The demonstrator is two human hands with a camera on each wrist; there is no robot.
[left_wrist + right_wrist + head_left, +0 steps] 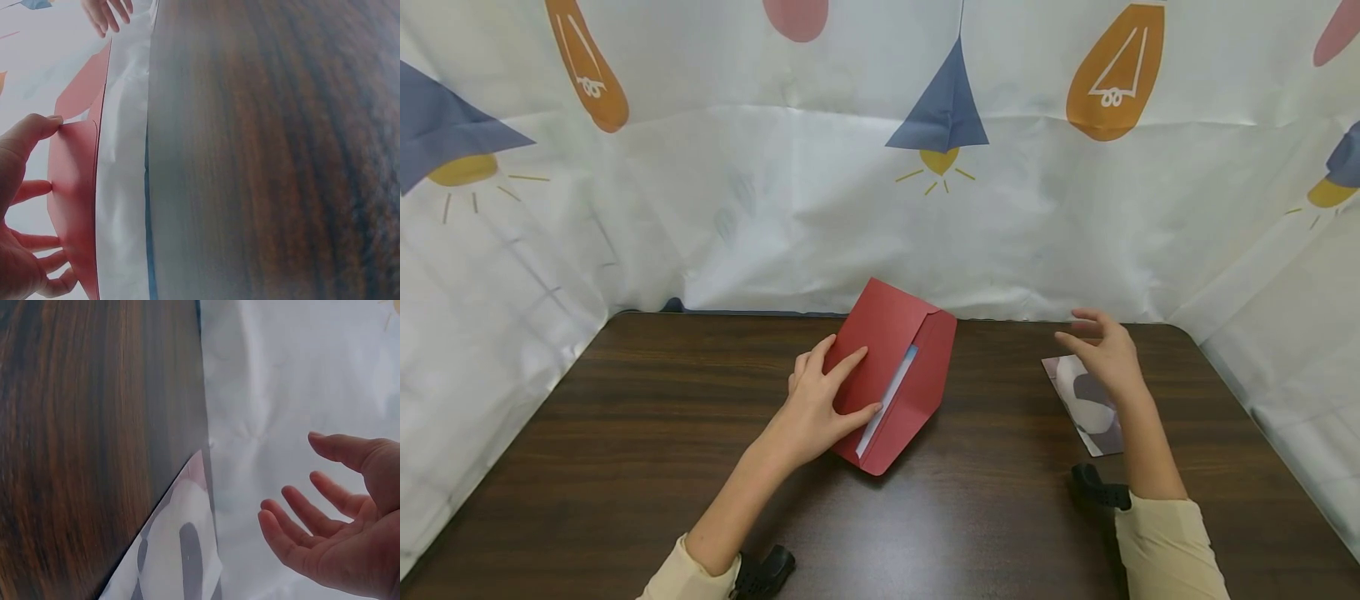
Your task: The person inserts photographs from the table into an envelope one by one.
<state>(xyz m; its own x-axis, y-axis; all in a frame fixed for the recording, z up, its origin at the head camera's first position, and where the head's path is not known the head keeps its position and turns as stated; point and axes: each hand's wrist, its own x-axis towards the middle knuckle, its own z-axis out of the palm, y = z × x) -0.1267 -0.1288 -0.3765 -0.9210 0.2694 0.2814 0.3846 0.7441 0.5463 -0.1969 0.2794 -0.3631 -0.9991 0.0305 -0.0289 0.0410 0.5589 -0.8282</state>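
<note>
A red envelope (880,333) with its flap open is held by my left hand (820,408). The thumb lies at the pocket's mouth, and the fingers spread over the front and left edge. From the pocket shows a strip of a white and blue card (887,400); the rest of that card is hidden inside. My right hand (1105,354) hovers at the right with loosely bent fingers and nothing in them. Below it a printed picture card (1086,404) lies on the table, partly covered by the hand and forearm. The right wrist view shows the same picture card (181,544) beside the hand (344,519).
The dark wooden table (647,433) ends at the back against a white curtain (820,217) printed with lamps and bulbs. Black wrist straps (763,571) sit on both forearms.
</note>
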